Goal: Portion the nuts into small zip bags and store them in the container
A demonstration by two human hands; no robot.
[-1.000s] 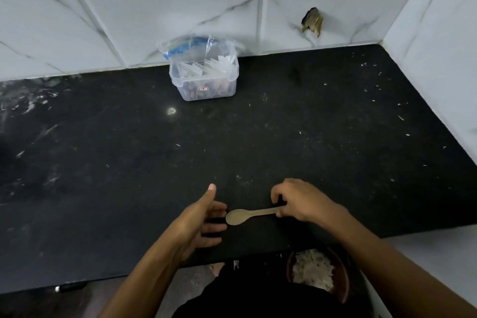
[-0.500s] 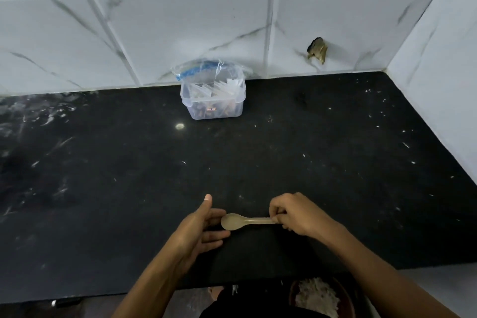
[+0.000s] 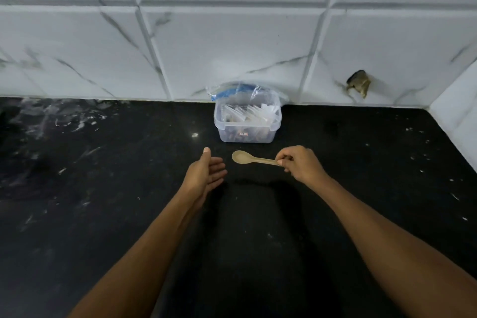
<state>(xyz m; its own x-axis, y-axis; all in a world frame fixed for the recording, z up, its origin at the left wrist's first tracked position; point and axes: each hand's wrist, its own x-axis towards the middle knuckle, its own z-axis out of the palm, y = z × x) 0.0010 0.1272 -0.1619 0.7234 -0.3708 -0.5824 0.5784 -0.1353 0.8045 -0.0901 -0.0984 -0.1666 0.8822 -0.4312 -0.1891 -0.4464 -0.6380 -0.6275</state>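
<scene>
A clear plastic container (image 3: 247, 134) stands against the back wall, lidless, with several small zip bags (image 3: 249, 113) standing in it and brown nuts at its bottom. My right hand (image 3: 300, 164) pinches the handle of a pale wooden spoon (image 3: 247, 158), whose empty bowl points left just in front of the container. My left hand (image 3: 206, 175) hovers to the left of the spoon, fingers straight, palm turned right, holding nothing.
The black stone counter (image 3: 103, 201) is speckled with white marks. A larger clear bag with a blue strip (image 3: 232, 90) lies behind the container. Marble tiles form the back wall, with a broken hole (image 3: 357, 82) at the right; a side wall closes the right corner.
Both hands and the spoon have moved forward from the counter's front edge to just before the container. The view tilted up, so the bowl below the counter edge has dropped out of sight.
</scene>
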